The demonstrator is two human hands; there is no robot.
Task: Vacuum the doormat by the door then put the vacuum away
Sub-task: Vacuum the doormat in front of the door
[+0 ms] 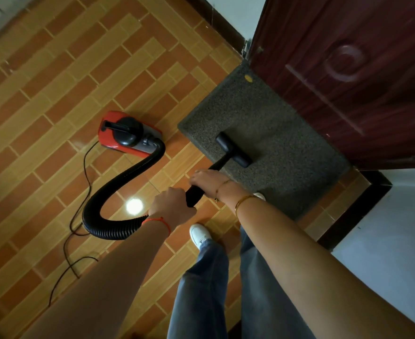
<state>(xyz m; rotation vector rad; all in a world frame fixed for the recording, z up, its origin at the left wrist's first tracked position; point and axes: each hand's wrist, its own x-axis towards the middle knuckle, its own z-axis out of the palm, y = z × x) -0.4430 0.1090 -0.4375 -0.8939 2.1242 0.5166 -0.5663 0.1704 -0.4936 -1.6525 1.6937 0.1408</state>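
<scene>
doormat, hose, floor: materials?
Doormat: looks like coarse looped synthetic pile, speckled grey, matte. Hose: ribbed black flexible plastic, by the corrugation. Floor: glazed ceramic tile, likely; grout lines and a sharp lamp glare.

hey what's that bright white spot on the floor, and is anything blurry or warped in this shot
Head view: the spot is glare from a light reflecting off the glossy tiles beside the hose; the wide lens bends the tile lines and the door; edges look soft, while the doormat stays fairly sharp.
</scene>
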